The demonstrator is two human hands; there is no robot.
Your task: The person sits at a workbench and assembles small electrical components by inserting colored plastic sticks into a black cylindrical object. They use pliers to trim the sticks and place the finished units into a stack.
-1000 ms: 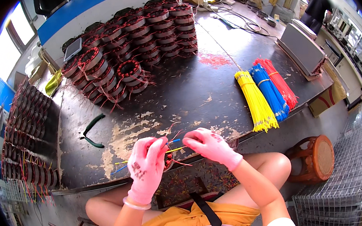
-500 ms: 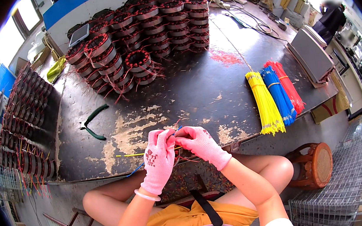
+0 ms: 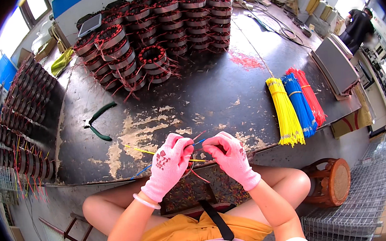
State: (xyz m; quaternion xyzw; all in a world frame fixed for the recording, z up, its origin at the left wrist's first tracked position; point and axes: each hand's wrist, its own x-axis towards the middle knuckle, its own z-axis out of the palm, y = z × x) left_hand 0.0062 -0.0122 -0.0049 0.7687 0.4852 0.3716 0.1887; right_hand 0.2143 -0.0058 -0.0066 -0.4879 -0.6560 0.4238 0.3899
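Note:
My left hand (image 3: 169,162), in a pink glove, is closed in a pinch at the table's near edge. A blue wire (image 3: 141,171) runs beneath it and shows again between the hands. My right hand (image 3: 228,156), gloved alike, has its fingertips pinched at that blue end. A yellow wire (image 3: 141,149) passes under my left hand, its other end sticking out below the fingers. Thin red leads (image 3: 200,175) hang between my hands from a wound stator (image 3: 189,166), mostly hidden by the left glove.
Green-handled cutters (image 3: 96,123) lie on the worn dark table (image 3: 204,89). Yellow (image 3: 285,111), blue (image 3: 300,105) and red wire bundles (image 3: 310,100) lie at the right. Stacked wound stators (image 3: 151,29) stand at the back, more (image 3: 26,127) at left. A wooden stool (image 3: 333,181) stands right.
My hands have moved apart, the right one to the right, opening a gap where the blue wire's end and red leads show. The yellow wire now slants more.

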